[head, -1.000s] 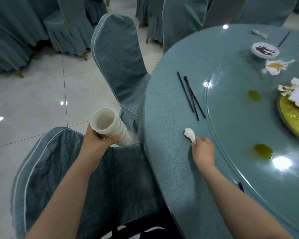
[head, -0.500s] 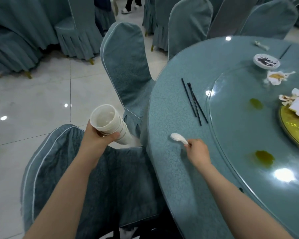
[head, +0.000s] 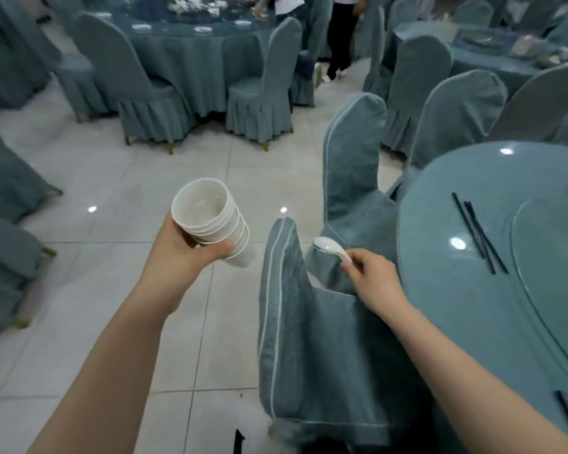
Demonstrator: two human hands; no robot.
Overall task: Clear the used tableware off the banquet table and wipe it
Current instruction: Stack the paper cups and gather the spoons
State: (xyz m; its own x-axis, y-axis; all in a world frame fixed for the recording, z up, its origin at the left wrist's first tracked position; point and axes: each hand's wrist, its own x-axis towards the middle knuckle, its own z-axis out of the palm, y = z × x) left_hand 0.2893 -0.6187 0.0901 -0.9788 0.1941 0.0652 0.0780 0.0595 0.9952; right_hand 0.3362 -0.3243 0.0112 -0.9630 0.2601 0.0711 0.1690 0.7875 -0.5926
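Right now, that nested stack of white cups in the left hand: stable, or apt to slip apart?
The nested stack of white cups looks light and probably thin-walled. It is held tilted, mouth up, so nesting likely holds. The left hand grips only the upper cups, so the lower ones could slide off if jolted.

Pretty clearly a banquet hall I'm standing in: big round tables (head: 191,44) draped in teal cloth, rows of chairs (head: 263,93) in matching skirted covers, a shiny tiled floor (head: 112,178), and a glass turntable (head: 551,290) on the table (head: 440,290) next to me.
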